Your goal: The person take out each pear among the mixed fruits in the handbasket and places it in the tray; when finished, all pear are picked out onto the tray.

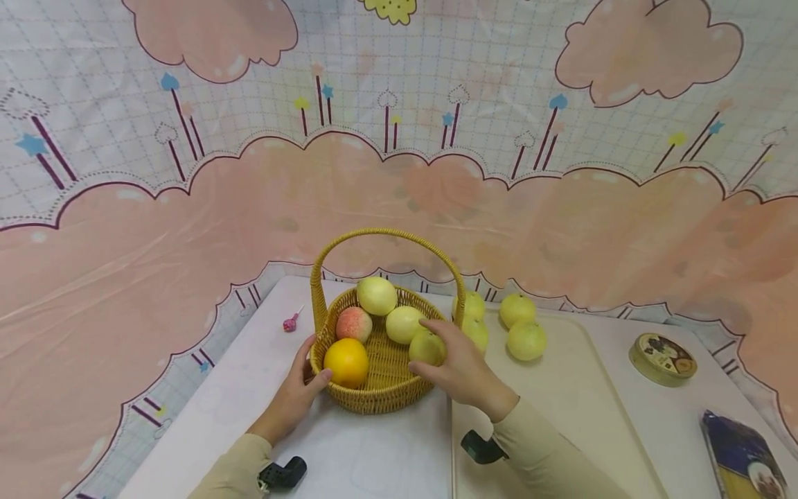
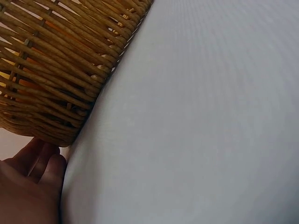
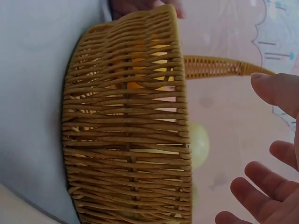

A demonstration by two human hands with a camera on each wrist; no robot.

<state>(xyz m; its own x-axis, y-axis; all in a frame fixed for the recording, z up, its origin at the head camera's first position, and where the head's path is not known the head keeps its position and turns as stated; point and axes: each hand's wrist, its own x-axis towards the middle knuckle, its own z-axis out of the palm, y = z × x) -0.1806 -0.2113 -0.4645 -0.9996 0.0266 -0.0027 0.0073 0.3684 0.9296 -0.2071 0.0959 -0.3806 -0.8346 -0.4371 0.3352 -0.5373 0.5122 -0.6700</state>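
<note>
A wicker basket (image 1: 377,402) with a tall arched handle stands on the white table. In it lie an orange (image 1: 346,362), a peach (image 1: 354,324) and several round yellow-green fruits (image 1: 377,296). My left hand (image 1: 298,391) holds the basket's left side, thumb at the rim and fingers along the outside. My right hand (image 1: 464,364) is over the basket's right side, thumb and fingers spread around a yellow-green fruit (image 1: 427,348) in the head view. The right wrist view shows those fingers (image 3: 252,193) apart above the rim, with nothing between them.
A cream tray (image 1: 548,416) on the right carries several more yellow-green fruits (image 1: 526,340), close beside the basket. Farther right are a round tin (image 1: 663,359) and a blue-and-yellow package (image 1: 745,457). A wrapped lollipop (image 1: 290,323) lies left of the basket. Patterned cloth (image 1: 399,201) hangs behind.
</note>
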